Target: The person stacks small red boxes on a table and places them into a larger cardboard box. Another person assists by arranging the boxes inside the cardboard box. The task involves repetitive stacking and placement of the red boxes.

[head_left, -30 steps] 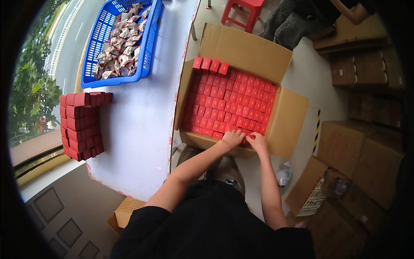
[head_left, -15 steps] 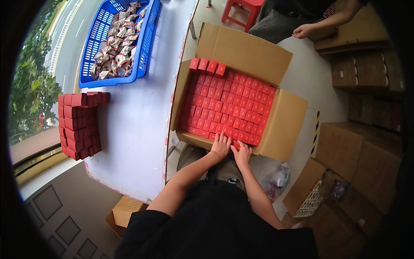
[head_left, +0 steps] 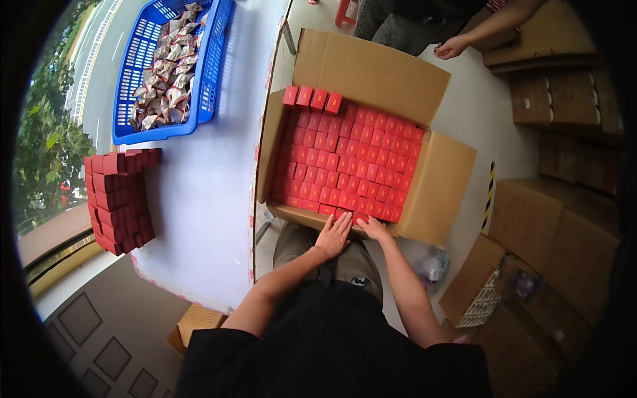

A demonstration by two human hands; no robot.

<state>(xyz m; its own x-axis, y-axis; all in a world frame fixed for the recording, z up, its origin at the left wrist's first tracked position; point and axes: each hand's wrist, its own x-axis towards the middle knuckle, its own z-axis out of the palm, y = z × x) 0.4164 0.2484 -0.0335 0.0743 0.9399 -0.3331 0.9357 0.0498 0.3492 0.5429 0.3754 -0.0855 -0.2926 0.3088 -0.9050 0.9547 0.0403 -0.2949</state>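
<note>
An open cardboard carton in front of me is packed with rows of small red boxes. My left hand rests on the near row, its fingers stretched out over the box tops. Just to its right, my right hand touches the same row near the carton's front wall, thumb and fingers apart. A red box shows partly at the left fingertips; the hands cover other boxes there. Several more red boxes stand raised along the carton's far left side.
On the white table to my left are a blue basket of small wrapped packets and a stack of dark red boxes. Across the carton, another person's hand holds something small and dark. Cardboard boxes line the right side.
Both hands have drawn slightly toward me and lie flatter on the near row. A red box edge that showed by my right fingers is less visible. The view has shifted slightly.
</note>
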